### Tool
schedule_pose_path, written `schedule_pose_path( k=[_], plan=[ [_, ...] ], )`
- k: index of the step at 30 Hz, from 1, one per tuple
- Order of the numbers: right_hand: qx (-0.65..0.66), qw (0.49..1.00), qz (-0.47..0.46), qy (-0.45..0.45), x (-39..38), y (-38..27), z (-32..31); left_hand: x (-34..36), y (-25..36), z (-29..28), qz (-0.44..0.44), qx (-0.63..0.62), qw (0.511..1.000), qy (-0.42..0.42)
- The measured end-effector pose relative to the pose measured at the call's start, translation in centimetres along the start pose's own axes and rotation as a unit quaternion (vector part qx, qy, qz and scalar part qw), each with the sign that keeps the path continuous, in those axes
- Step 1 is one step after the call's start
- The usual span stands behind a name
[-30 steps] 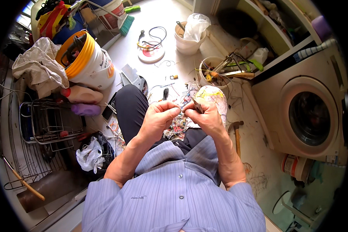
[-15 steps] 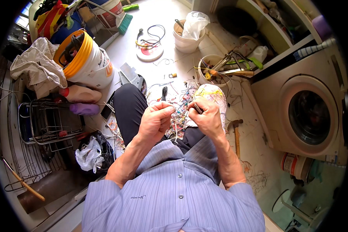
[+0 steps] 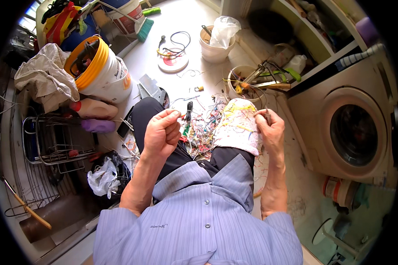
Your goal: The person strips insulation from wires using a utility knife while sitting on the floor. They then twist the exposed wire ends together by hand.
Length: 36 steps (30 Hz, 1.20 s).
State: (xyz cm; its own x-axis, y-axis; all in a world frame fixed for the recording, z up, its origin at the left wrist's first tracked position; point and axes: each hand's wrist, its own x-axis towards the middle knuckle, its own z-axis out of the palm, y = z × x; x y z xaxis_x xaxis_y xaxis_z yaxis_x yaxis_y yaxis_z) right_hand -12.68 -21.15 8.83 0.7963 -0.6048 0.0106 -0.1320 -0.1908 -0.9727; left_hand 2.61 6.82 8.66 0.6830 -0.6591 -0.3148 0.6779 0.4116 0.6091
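My left hand (image 3: 162,132) is closed in a pinch above my left knee; what its fingertips hold is too small to make out. Out to the right, my right hand (image 3: 271,131) grips a small dark tool (image 3: 267,116), mostly covered by the fingers, so its kind does not show. Between the two hands, a pale patterned cloth (image 3: 234,138) covers my right knee, and thin yellow wires (image 3: 239,112) lie across it. A heap of coloured wire scraps (image 3: 205,128) spreads over the floor between my knees, with a black cable piece (image 3: 189,113) at its left.
Ahead stand a round white disc (image 3: 173,64) with a coiled cable, a small padlock (image 3: 199,88) and a white bucket (image 3: 214,51). A tub of tools (image 3: 234,90) sits beyond my right knee. Right is a washing machine (image 3: 358,128); left, a yellow-rimmed bucket (image 3: 106,79) and a wire rack (image 3: 53,141).
My right hand has moved right, away from my left, carrying the dark tool past the cloth-covered knee. My left hand has shifted slightly left and up. My right arm now hides most of the hammer.
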Motion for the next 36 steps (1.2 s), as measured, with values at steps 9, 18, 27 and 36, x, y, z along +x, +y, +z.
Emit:
schedule_pose_path(
  k=[9, 18, 27, 36],
  plan=[
    [-0.119, 0.946, -0.295, -0.061, -0.7, -5.2, 5.6, -0.5, -1.1, 2.4, 0.029, 0.138, 0.99, 0.002],
    [-0.074, 0.94, -0.297, -0.15, -1.0, -4.0, 9.2, -1.3, -1.5, 3.7, 0.06, 0.281, 0.958, -0.003],
    [0.088, 0.993, -0.061, -0.055, 0.5, -0.4, 7.2, -1.5, -1.7, 3.2, 0.107, 0.297, 0.949, 0.012],
    [0.119, 0.991, -0.033, 0.053, 0.9, 0.3, 3.6, -0.4, -0.1, 1.6, 0.026, 0.124, 0.992, 0.021]
  ],
)
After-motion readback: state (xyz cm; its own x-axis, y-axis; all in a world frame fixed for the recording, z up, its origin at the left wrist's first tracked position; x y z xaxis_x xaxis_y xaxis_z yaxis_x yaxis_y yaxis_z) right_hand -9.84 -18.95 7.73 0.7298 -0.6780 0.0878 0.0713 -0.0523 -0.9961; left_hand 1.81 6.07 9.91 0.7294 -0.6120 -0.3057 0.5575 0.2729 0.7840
